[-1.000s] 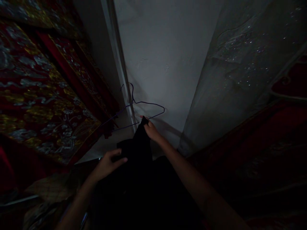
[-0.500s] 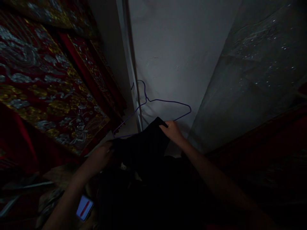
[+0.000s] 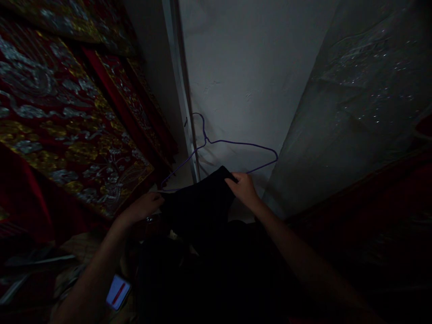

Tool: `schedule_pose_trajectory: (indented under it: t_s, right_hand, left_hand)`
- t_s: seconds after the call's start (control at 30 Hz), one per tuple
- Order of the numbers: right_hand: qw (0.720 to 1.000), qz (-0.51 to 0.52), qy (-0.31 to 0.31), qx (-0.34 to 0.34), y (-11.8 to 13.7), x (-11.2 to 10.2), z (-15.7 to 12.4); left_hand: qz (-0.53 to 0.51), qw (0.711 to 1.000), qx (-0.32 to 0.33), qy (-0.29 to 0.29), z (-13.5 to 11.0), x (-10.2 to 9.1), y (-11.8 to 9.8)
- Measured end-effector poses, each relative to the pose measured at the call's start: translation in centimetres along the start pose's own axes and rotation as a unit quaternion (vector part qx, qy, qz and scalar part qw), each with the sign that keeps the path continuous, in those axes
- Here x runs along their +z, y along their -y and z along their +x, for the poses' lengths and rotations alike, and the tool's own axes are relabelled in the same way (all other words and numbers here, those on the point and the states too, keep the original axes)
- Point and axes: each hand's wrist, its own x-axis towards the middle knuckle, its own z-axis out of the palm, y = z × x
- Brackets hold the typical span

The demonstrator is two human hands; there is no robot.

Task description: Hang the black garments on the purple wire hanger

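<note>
A purple wire hanger hangs by its hook from a narrow metal strip on the wall. Dark cloth, perhaps a black garment, lies across the hanger's lower bar and hides the middle of it. My right hand pinches the cloth's upper right corner, thumb on the near side. At the cloth's upper left edge, my left hand is closed on the fabric, its fingertips partly lost in shadow. Below the hands the cloth falls into blackness, so its outline cannot be made out there.
Red cloth with gold and silver embroidery hangs on the left. The metal strip runs up a pale wall. On the right hangs a translucent, glittering sheet. A phone with a lit screen lies at lower left among clutter.
My left hand has moved slightly up with its edge of the cloth, which looks flatter now. The hanger's right end has swung a little to the right. My right hand keeps its pinch.
</note>
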Motion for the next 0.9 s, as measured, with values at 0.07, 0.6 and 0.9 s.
schedule_pose_trajectory:
  t_s: [0.07, 0.6, 0.9]
  right_hand:
    - [1.000, 0.009, 0.004, 0.017, 0.0, 0.2, 0.0]
    - [0.994, 0.090, -0.054, -0.041, -0.1, -1.3, -1.2]
    - [0.992, 0.023, -0.125, 0.018, -2.5, -6.4, 3.0]
  left_hand:
    - [0.001, 0.999, 0.005, -0.031, 0.0, -0.8, -0.4]
    - [0.000, 0.974, 0.160, -0.161, 2.8, -1.2, -6.3]
    - [0.031, 0.962, 0.191, -0.192, 2.6, -1.2, -5.7]
